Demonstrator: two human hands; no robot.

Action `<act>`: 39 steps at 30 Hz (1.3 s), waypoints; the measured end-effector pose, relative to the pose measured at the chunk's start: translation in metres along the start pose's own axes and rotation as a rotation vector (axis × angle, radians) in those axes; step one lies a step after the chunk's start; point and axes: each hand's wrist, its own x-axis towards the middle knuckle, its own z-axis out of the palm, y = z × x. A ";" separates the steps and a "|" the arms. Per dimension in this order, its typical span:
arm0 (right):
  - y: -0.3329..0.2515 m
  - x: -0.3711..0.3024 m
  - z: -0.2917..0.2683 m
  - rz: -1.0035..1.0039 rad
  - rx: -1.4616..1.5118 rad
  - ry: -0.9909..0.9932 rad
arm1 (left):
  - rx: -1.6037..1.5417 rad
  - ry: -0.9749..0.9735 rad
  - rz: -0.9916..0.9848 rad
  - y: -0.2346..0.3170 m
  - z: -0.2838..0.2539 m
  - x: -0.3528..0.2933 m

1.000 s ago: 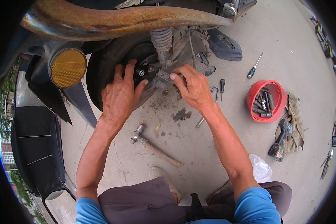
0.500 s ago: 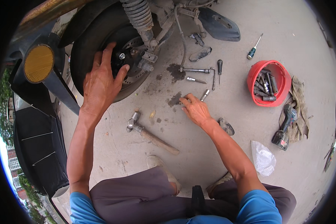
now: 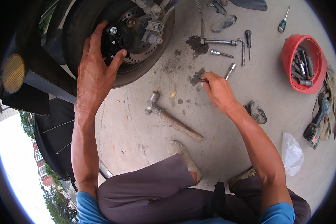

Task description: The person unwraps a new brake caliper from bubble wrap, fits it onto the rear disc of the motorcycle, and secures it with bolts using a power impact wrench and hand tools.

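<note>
My left hand [image 3: 94, 71] is spread over a black hub part [image 3: 115, 42] with shiny bolts, in the middle of a wheel [image 3: 119, 80]. Its fingers lie along the far left side and its thumb at the lower right, wide apart. Low over a dark stain on the floor, my right hand [image 3: 219, 90] has its thumb and fingers pinched together. A tiny dark thing shows at the fingertips, too small to name. Just beyond that hand lies a chrome socket [image 3: 230, 71]. Between my arms rests a hammer [image 3: 179, 125] with a wooden handle.
A socket wrench [image 3: 221, 42], a bit socket [image 3: 221, 53], a hex key [image 3: 243, 52] and screwdrivers lie farther off. At the right are a red bowl-like container [image 3: 293, 67] with sockets, a cordless driver [image 3: 316, 121] on cloth, and a clear plastic bag [image 3: 292, 154].
The view has shifted, so the floor things appear farther right. My right thumb now shows against the fingers in a pinch. My left hand stays at the hub.
</note>
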 end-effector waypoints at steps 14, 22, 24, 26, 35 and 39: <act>-0.064 0.016 -0.008 0.210 0.642 -0.018 | -0.080 -0.051 -0.021 -0.012 0.003 0.008; -0.120 0.037 -0.004 0.063 0.858 0.070 | -0.005 0.013 0.042 -0.007 0.000 0.007; -0.132 0.042 -0.007 0.079 0.868 0.103 | -0.003 -0.006 0.034 -0.007 0.000 0.008; -0.139 0.047 -0.004 0.039 0.841 0.132 | -0.045 -0.001 0.024 -0.007 0.001 0.009; -0.165 0.065 0.007 0.008 0.806 0.184 | -0.134 0.009 -0.029 0.001 -0.002 0.007; -0.171 0.070 0.012 -0.073 0.725 0.281 | -0.137 -0.020 -0.057 0.000 -0.004 0.008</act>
